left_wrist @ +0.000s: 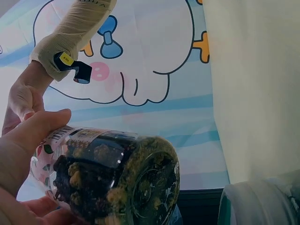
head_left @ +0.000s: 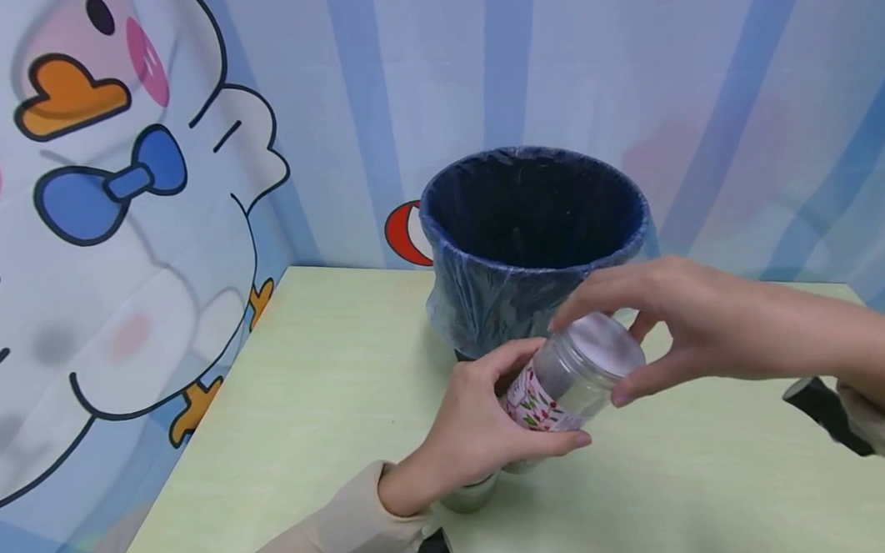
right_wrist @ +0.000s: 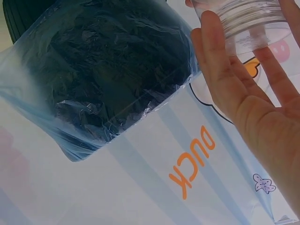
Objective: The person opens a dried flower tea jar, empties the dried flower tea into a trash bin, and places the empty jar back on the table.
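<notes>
A clear jar [head_left: 546,396] with a pink-and-white label printed in red and green is held tilted over the table, its lid end up and to the right. My left hand [head_left: 476,425] grips its body. Fingers and thumb of my right hand [head_left: 685,322] pinch the rim of the clear lid [head_left: 607,345]; the right wrist view shows them spread around the lid [right_wrist: 251,30]. In the left wrist view, dark and yellowish clumps fill the bottom part of the jar [left_wrist: 112,178]. Whether the lid is loose I cannot tell.
Just behind the jar stands a round bin [head_left: 488,287] lined with a blue translucent bag. A container [head_left: 471,496] stands on the pale green table [head_left: 327,374], partly hidden under my left hand, with part of another object beside it. A cartoon-printed backdrop rises behind and at left.
</notes>
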`<state>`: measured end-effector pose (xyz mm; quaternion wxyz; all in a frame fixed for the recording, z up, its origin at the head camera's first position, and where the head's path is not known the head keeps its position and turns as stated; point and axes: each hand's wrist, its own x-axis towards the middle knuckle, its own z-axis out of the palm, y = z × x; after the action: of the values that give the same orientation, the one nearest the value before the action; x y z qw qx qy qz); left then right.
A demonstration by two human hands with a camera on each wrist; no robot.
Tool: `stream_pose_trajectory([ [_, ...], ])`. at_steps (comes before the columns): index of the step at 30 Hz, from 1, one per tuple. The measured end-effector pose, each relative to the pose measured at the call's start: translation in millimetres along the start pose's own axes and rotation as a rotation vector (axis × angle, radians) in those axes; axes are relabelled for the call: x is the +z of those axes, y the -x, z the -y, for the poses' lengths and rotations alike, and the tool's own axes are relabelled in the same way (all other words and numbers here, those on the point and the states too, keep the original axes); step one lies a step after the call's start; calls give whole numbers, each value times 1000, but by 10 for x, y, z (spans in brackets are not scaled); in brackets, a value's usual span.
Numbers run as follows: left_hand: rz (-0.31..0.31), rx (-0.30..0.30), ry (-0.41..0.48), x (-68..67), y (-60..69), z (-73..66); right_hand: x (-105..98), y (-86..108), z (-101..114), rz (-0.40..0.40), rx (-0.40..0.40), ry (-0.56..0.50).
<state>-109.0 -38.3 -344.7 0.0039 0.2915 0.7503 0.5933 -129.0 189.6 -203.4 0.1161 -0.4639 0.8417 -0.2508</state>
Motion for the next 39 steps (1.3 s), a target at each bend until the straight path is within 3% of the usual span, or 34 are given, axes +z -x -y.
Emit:
stream_pose_trajectory([
  [20,32,85,-59,-83,-62,2,-35,-9,-63,25,-64,14],
  [31,92,24,-11,-118,-76,16,-46,-13,-65,63,-94,30],
  [39,171,-10,22,-163,-101,28,-40,-23,-76,89,-183,20],
])
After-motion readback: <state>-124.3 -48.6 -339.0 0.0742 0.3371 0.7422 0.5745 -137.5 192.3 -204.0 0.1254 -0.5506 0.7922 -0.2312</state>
